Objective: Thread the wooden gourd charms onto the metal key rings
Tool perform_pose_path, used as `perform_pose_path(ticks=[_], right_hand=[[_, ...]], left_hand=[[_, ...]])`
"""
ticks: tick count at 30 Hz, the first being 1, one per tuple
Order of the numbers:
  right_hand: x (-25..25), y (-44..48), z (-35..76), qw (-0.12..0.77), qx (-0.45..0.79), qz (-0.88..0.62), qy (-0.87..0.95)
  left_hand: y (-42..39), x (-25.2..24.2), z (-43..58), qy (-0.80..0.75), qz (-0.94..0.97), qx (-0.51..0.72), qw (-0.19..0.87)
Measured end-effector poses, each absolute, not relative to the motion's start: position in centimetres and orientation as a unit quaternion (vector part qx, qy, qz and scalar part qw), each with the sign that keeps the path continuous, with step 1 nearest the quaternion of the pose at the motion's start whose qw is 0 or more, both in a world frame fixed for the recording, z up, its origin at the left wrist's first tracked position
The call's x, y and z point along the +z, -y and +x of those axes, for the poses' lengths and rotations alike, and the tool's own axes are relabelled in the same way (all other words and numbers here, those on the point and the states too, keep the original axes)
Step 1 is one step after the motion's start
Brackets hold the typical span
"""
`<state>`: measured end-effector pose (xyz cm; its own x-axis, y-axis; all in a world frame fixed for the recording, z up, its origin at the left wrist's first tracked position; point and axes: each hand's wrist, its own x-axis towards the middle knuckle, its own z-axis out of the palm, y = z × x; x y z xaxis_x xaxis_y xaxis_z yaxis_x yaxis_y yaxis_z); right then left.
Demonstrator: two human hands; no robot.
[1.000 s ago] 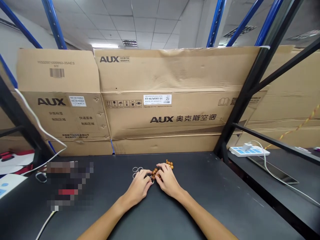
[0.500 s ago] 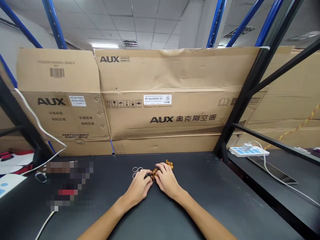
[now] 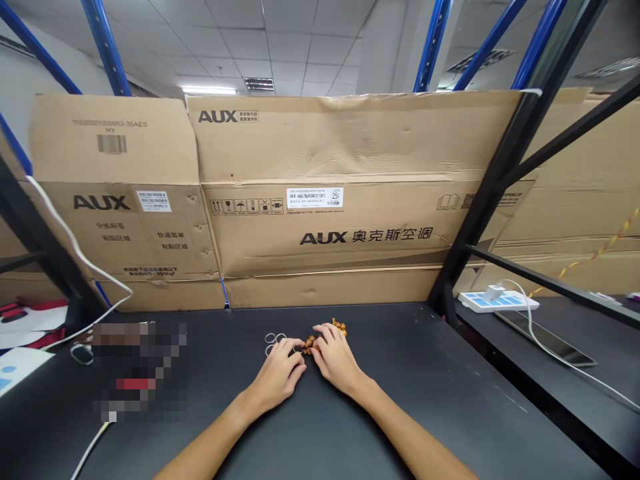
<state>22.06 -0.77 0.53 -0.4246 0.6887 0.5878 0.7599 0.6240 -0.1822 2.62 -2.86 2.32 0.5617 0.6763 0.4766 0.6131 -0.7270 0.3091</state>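
On the dark table, a cluster of brown wooden beads (image 3: pixel 310 341) lies between my two hands. My left hand (image 3: pixel 278 375) is curled at the left end of the beads, and a thin ring edge shows by its fingertips; what exactly it grips is too small to tell. My right hand (image 3: pixel 336 360) has its thumb and fingers closed on the right side of the brown beads. More amber-brown beads (image 3: pixel 340 326) show just beyond its fingers. Several thin silvery rings (image 3: pixel 271 338) lie flat behind my left hand, partly covered by it.
Cardboard panels (image 3: pixel 320 257) stand along the table's back edge. A black metal post (image 3: pixel 465 247) rises at the right, with a white power strip (image 3: pixel 480 302) and a dark tablet-like slab (image 3: pixel 545 338) beyond it. A pixelated patch and a white cable (image 3: pixel 90 450) lie left.
My right hand has shifted very slightly, and the beads between the hands have turned a little. My left thumb sits a touch farther from the beads. The rings stay put.
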Motion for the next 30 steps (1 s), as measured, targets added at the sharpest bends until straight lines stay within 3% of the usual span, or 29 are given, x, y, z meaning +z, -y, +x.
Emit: perform_pose_path(ticks=[16,30], right_hand=[[0.9,0.5,22.9,0.324,-0.083,-0.540,0.773],[0.7,1.0,22.3,0.320,-0.006,-0.433,0.843]], left_hand=[[1.8,1.6,2.0,-0.458,0.840,0.285,-0.059],[2.3,2.0,2.2,-0.408,0.873,0.268,0.001]])
